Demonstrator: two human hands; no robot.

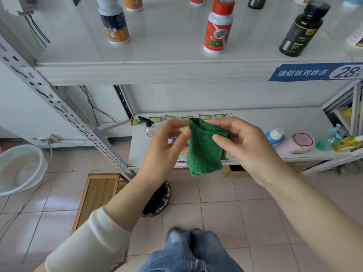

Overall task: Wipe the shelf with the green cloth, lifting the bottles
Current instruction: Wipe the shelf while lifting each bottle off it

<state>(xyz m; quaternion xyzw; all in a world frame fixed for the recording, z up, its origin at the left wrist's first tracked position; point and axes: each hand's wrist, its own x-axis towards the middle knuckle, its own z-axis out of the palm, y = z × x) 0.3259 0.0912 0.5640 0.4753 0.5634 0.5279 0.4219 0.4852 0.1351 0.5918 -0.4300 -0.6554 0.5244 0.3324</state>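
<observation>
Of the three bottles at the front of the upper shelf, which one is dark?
The black bottle with a black cap, rightmost of the three. The red-capped white bottle and the white-and-blue bottle are pale-bodied.

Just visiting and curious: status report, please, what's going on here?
Left hand and right hand both pinching green cloth, held in the air. Upper shelf untouched. Bottles standing in the way, red-capped bottle nearest centre.

hands 2 point(167, 146) point(247, 146) | cloth 1 point(204, 150) | upper-shelf bottles in full view 3 point(115, 22) point(218, 28) point(302, 30) | basin 1 point(21, 169)
</observation>
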